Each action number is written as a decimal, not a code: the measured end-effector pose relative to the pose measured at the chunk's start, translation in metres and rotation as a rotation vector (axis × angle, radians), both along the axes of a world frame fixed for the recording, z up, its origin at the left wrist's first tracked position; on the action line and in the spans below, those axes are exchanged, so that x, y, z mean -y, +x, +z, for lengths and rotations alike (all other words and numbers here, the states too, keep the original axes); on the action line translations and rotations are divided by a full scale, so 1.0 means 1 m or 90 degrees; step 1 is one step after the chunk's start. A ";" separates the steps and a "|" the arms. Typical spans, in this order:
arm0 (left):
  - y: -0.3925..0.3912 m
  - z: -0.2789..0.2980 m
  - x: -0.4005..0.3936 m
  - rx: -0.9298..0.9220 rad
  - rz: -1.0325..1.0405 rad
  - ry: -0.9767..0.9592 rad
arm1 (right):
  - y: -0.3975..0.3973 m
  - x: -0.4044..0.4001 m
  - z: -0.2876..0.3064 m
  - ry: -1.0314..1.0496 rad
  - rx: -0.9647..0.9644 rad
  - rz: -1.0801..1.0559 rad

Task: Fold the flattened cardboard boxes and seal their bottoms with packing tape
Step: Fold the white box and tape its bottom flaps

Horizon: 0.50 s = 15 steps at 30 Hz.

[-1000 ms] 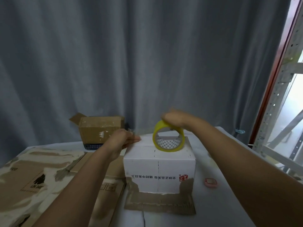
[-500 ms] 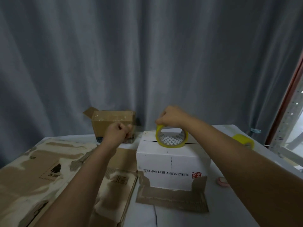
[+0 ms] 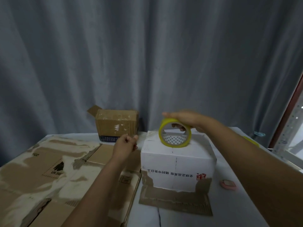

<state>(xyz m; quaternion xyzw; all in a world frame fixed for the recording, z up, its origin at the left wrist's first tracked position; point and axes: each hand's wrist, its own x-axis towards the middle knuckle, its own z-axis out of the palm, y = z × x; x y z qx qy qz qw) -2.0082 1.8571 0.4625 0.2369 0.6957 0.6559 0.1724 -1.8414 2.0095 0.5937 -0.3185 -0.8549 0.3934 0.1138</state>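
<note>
A white cardboard box (image 3: 177, 171) stands on the table (image 3: 185, 218), printed text upside down, brown flaps spread flat at its base. A yellow packing tape roll (image 3: 174, 144) stands on edge on the box's top. My right hand (image 3: 185, 119) grips the roll from above, with fingers showing inside its core. My left hand (image 3: 126, 145) hovers just left of the box's top edge, fingers curled, thumb and forefinger pinched together towards the roll. A faint yellowish strip seems to run from the roll to that pinch.
A taped brown box (image 3: 116, 126) stands at the back. Flattened cardboard boxes (image 3: 49, 169) cover the table's left half. A small pink object (image 3: 228, 184) lies right of the white box. A second yellow roll (image 3: 250, 140) peeks behind my right forearm. Metal shelving (image 3: 291, 128) stands at right.
My left hand lifted off the box's top left edge, curled into a pinch and drew away to the left. My right hand kept the roll on the box top.
</note>
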 end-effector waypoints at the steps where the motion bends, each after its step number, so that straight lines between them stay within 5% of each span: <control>1: 0.000 -0.002 0.000 -0.002 0.001 0.000 | 0.003 -0.003 -0.004 -0.025 -0.031 -0.016; 6: -0.002 -0.004 -0.001 -0.031 0.036 0.020 | -0.008 -0.005 -0.013 0.048 -0.161 -0.110; 15: -0.010 -0.016 -0.004 -0.009 0.055 0.030 | -0.025 0.003 -0.008 0.095 -0.090 -0.061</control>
